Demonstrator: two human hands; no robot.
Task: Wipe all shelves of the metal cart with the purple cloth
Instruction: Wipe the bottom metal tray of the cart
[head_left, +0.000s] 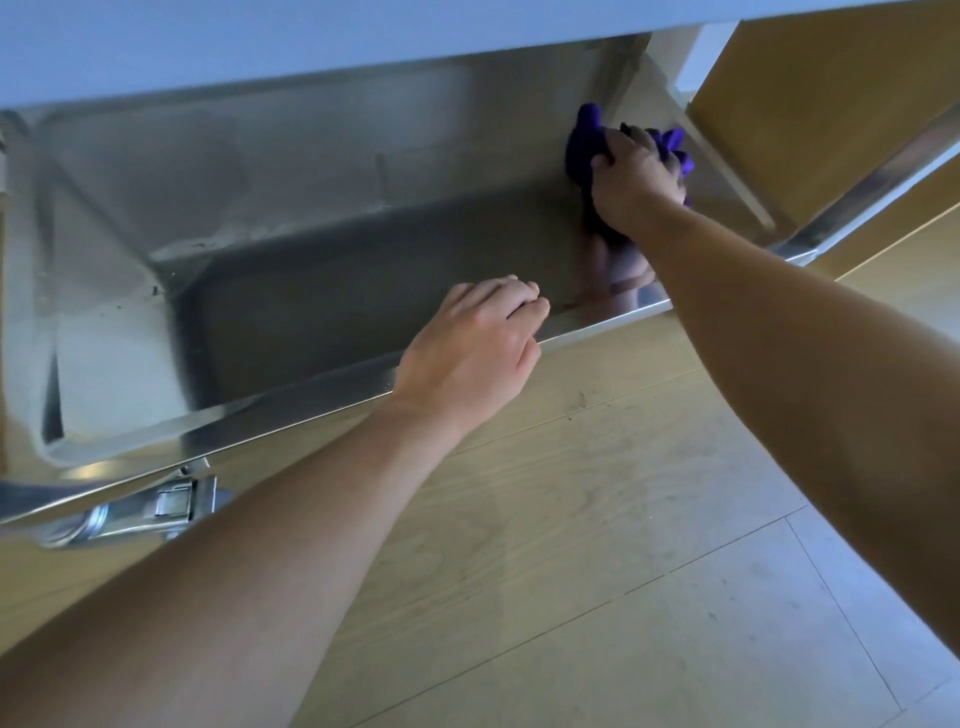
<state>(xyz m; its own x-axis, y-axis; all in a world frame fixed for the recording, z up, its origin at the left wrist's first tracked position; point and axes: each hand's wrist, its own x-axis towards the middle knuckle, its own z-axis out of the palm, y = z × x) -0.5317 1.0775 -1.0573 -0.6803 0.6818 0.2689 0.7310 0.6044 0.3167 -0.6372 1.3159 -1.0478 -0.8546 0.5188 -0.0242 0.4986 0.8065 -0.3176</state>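
With R hand (636, 176), gripped bunched purple cloth (584, 140), fingers curled tight round it. Pressed cloth into far-R corner of metal cart's bottom shelf (363, 270), where back wall met R side wall. With L hand (478, 338), held front rim (311, 402) of same shelf, fingers curled over the lip; thumb hidden. Had hands well apart: L approx mid-rim, R deep inside at the corner. Showed raised edges all round shelf: front lip, back wall, L side w/ rounded corners. Had broad stretch of shelf floor open btwn hands and out to L side, so wide room there. Was tighter above, w/ pale panel (311, 36) overhead across top of view. Mirrored R forearm in shiny steel near front-R edge. Stood on wood floor (597, 519), w/ caster bracket (156, 506) under front-L corner. Had slanted steel bar (872, 179) at R, near the cloth hand but not touching it.
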